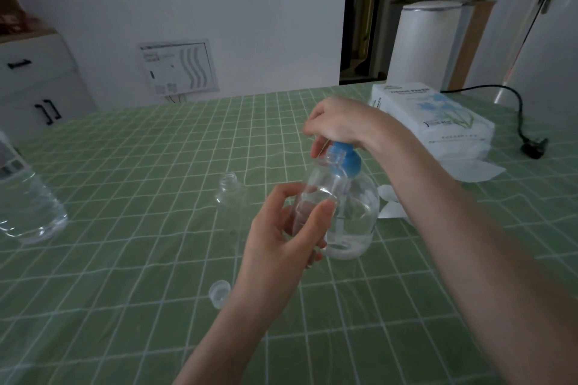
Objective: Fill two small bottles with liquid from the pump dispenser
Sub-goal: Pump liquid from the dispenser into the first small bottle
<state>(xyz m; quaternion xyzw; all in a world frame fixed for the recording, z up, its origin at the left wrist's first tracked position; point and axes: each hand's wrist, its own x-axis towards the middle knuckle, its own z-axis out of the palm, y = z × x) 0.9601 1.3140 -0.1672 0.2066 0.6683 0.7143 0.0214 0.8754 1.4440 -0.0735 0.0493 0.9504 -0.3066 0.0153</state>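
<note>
left hand point(280, 230) fingers grasp small bottle point(318, 189), mouth up beside blue pump head point(347, 160). right hand point(339, 122) fingers clasp that head atop pump dispenser point(355, 219). second bottle point(230, 194) stands left of left fingers, on surface point(150, 166).
</note>
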